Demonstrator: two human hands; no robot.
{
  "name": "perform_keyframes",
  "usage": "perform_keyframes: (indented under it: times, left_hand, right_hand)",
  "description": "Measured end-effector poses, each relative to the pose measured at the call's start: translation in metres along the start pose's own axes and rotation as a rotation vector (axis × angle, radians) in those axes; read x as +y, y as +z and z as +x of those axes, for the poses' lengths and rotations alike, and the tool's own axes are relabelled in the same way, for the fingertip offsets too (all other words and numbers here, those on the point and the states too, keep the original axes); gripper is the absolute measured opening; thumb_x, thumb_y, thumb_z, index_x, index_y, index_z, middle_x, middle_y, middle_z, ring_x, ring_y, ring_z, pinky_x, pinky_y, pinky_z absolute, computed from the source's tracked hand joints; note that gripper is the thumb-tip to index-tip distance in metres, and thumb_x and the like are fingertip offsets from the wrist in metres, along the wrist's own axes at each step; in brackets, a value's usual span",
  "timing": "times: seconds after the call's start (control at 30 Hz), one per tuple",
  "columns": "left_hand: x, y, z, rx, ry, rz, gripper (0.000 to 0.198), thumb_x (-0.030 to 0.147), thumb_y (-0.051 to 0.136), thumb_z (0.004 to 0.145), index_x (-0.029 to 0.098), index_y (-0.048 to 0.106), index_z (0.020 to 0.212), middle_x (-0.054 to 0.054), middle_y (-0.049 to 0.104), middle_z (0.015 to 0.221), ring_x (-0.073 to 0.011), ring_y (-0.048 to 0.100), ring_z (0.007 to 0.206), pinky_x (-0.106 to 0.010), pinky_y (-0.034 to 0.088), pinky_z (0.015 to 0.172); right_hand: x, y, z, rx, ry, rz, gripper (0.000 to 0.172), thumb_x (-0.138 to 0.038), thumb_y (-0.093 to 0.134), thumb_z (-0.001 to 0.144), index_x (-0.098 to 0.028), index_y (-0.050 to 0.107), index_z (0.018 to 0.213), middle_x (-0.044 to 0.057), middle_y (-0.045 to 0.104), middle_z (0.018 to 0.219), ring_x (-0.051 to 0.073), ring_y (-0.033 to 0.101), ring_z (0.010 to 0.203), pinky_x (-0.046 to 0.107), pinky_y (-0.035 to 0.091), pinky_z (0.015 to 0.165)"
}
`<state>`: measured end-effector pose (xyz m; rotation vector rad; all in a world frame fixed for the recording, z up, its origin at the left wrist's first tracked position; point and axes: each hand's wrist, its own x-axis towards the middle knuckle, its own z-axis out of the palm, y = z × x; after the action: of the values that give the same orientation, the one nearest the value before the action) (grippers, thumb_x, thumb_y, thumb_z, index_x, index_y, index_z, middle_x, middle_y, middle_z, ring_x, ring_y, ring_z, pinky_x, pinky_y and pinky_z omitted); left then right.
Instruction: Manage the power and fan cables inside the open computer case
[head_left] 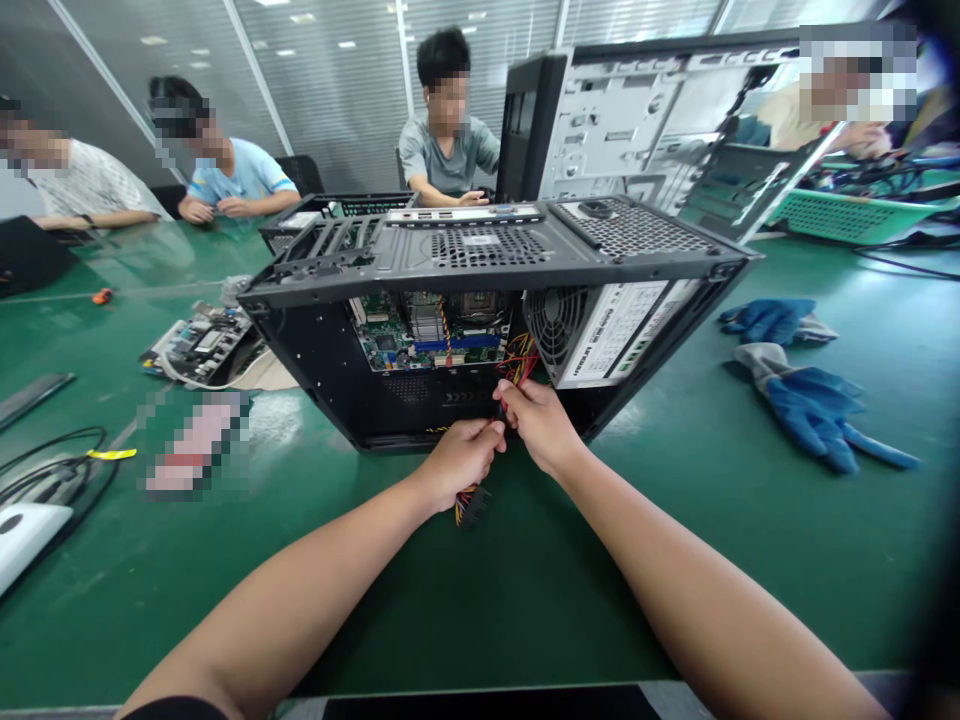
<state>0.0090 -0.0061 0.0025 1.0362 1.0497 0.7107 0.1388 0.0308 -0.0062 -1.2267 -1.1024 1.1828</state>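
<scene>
A black computer case (420, 390) lies on its side on the green table (675, 520), open toward me. Inside sit a green motherboard (397, 340) and a power supply (592, 330) with a fan grille. A bundle of red, yellow and black cables (517, 365) runs out of the case to both hands. My left hand (457, 460) is closed around the bundle, and a black connector (472, 508) hangs below it. Closed in a pinch, my right hand (540, 420) holds the same cables just at the case's front edge.
Blue work gloves (810, 400) lie to the right. A loose circuit board (199, 345) and black cords (52, 460) are on the left. A second open case (637, 120) stands behind. Three people sit at the far side; another person's hand shows at top right.
</scene>
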Motion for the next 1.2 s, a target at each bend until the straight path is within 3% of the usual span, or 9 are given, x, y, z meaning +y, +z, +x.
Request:
perform_keyframes:
  times: [0.3, 0.77, 1.2]
  left_hand:
    - [0.0005, -0.0011, -0.0007, -0.049, -0.013, -0.018, 0.033, 0.035, 0.041, 0.100, 0.017, 0.049, 0.073, 0.010, 0.029, 0.045, -0.0044, 0.023, 0.035, -0.018, 0.017, 0.036]
    - [-0.0017, -0.0087, 0.0009, -0.115, -0.008, -0.135, 0.033, 0.036, 0.040, 0.098, 0.016, 0.053, 0.075, 0.009, 0.035, 0.046, -0.0046, 0.027, 0.033, -0.018, 0.017, 0.035]
    - [-0.0029, -0.0008, 0.0009, -0.014, 0.016, 0.001, 0.031, 0.034, 0.043, 0.099, 0.017, 0.051, 0.075, 0.010, 0.028, 0.046, -0.0051, 0.023, 0.036, -0.019, 0.017, 0.037]
  right_hand:
    - [0.0020, -0.0016, -0.0007, 0.006, -0.050, -0.116, 0.033, -0.051, 0.060, 0.082, -0.018, 0.063, 0.076, -0.005, 0.044, 0.051, 0.013, 0.041, 0.051, 0.029, 0.034, 0.053]
    - [-0.0053, -0.0002, -0.0025, -0.078, 0.004, 0.054, 0.035, -0.052, 0.064, 0.079, -0.018, 0.061, 0.076, -0.007, 0.041, 0.046, 0.010, 0.036, 0.045, 0.026, 0.028, 0.047]
    - [0.0012, -0.0011, -0.0002, -0.020, -0.021, -0.034, 0.034, -0.052, 0.062, 0.080, -0.018, 0.062, 0.076, -0.007, 0.041, 0.047, 0.011, 0.038, 0.046, 0.027, 0.029, 0.048]
